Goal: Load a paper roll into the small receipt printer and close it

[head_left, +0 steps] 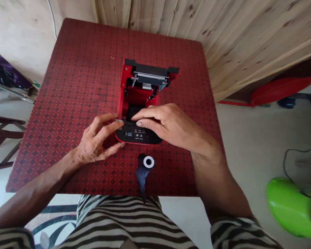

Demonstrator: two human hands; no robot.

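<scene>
A red and black receipt printer sits in the middle of the red patterned table, its lid swung open toward the far side. My left hand touches the printer's front left corner, fingers curled and apart, with a small grey part at the fingertips. My right hand rests over the black front panel, its fingers pressed together at the edge of the paper bay. A small paper roll with a dark ribbon trailing toward me lies on the table just in front of the printer.
A wooden plank wall rises behind the table. A green plastic object stands on the floor at the right, with a cable near it. Dark wooden furniture legs show at the left. My striped clothing fills the bottom edge.
</scene>
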